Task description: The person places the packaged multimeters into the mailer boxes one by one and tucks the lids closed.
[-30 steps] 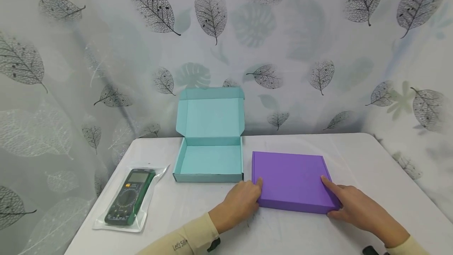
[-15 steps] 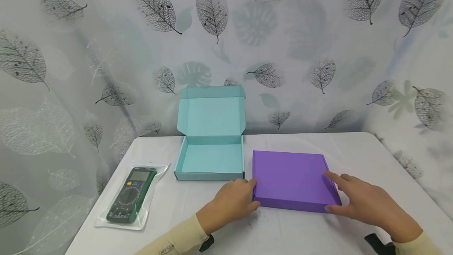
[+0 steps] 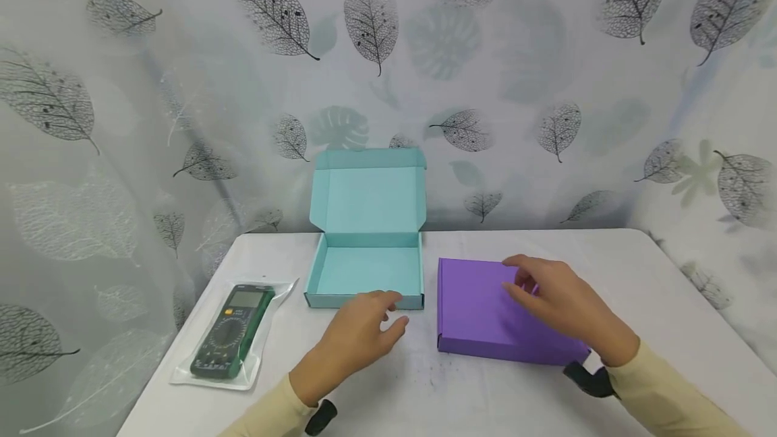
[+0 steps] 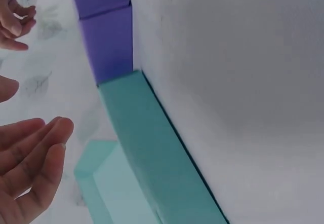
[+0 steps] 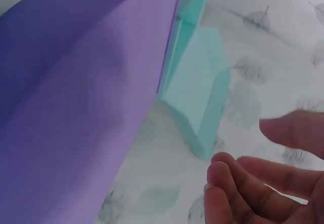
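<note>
My left hand [image 3: 358,332] hangs with loosely bent fingers just in front of the teal cardboard box [image 3: 370,301], holding nothing. That box stands with its lid raised at the back, and its inside shows bare. To its right lies a purple box [image 3: 473,309] with its lid down. Over the right part of the purple box hovers my right hand [image 3: 555,295], fingers loosely bent and nothing between them. The left wrist view shows the front wall of the teal box [image 4: 152,138] beside the left fingers. In the right wrist view the purple lid [image 5: 86,107] fills the left side.
On the left of the white table [image 3: 413,396] lies a green and black multimeter [image 3: 232,332] in a clear plastic bag [image 3: 251,366]. A curtain [image 3: 516,73] printed with leaves hangs behind and around the table.
Both hands have let go of the purple box's sides. The left has moved left to the teal box's front; the right has risen and moved inward over the purple lid.
</note>
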`<control>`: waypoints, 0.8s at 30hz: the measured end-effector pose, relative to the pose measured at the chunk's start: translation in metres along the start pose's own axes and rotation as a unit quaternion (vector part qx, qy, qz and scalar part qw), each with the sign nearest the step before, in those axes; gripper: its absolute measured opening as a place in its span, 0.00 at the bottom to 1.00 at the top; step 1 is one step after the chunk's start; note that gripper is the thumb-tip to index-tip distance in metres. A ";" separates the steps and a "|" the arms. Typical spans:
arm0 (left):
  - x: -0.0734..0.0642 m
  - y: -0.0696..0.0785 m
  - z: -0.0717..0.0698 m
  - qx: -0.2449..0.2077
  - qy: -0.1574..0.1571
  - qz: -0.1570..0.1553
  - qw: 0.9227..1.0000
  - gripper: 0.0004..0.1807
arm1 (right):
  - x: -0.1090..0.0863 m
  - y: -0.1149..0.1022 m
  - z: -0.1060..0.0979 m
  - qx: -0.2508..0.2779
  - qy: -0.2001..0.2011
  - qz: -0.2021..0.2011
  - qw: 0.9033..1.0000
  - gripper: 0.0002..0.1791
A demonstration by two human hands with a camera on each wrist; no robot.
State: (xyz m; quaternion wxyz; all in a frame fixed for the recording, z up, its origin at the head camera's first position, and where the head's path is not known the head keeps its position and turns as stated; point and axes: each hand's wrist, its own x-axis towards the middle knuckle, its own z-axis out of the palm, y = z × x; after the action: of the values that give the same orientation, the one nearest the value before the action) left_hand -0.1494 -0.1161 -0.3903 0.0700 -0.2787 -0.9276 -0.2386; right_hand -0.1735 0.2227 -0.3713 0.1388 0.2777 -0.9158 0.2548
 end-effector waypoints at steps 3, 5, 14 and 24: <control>-0.007 -0.009 -0.010 -0.011 0.025 -0.023 0.999 0.15 | 0.022 -0.011 0.010 0.039 -0.011 0.001 0.999 0.16; -0.012 -0.015 -0.015 -0.013 0.037 -0.036 0.999 0.15 | 0.035 -0.017 0.018 0.055 -0.019 0.010 0.998 0.16; -0.037 -0.049 -0.037 0.025 0.100 -0.132 0.986 0.14 | 0.094 -0.029 0.060 0.107 -0.063 0.065 0.990 0.20; -0.081 -0.108 -0.075 0.067 0.083 -0.250 0.962 0.15 | 0.130 -0.025 0.094 0.103 -0.103 0.126 0.981 0.26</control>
State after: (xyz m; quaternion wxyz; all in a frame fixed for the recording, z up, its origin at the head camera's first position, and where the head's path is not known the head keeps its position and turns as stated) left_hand -0.1411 -0.2703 -0.3894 0.1039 -0.0121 -0.9725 -0.2081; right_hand -0.2746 0.0967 -0.3882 -0.0188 0.1977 -0.9217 0.3331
